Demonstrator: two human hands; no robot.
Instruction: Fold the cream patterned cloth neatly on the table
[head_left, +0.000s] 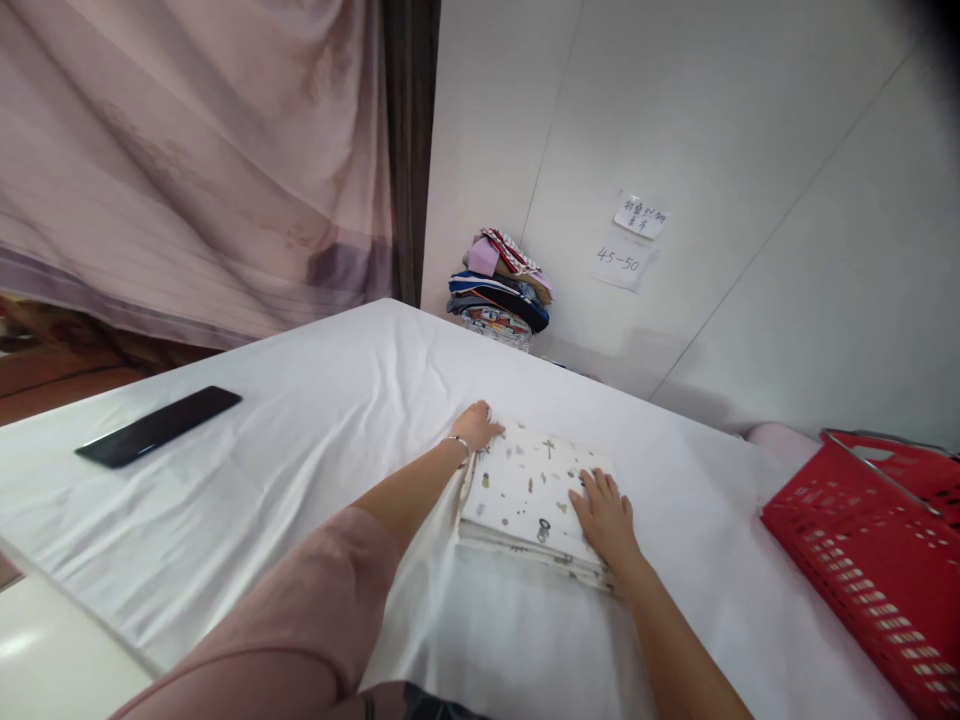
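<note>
A folded white cloth [525,485] printed with small grey and tan figures lies flat on the white-covered table [315,470], its layers showing along the near edge. At its far left corner is my left hand [474,426], with a bracelet at the wrist; its fingers are curled and closed on the cloth's edge. My right hand [609,515] rests on the right side of the cloth, open, with its fingers spread over the top.
A black phone-like slab [159,427] lies on the table's left part. At the right edge stands a red plastic basket [870,560]. Beyond the far edge, a pile of folded fabrics [499,285] sits against the wall. A pink curtain [195,150] hangs at left.
</note>
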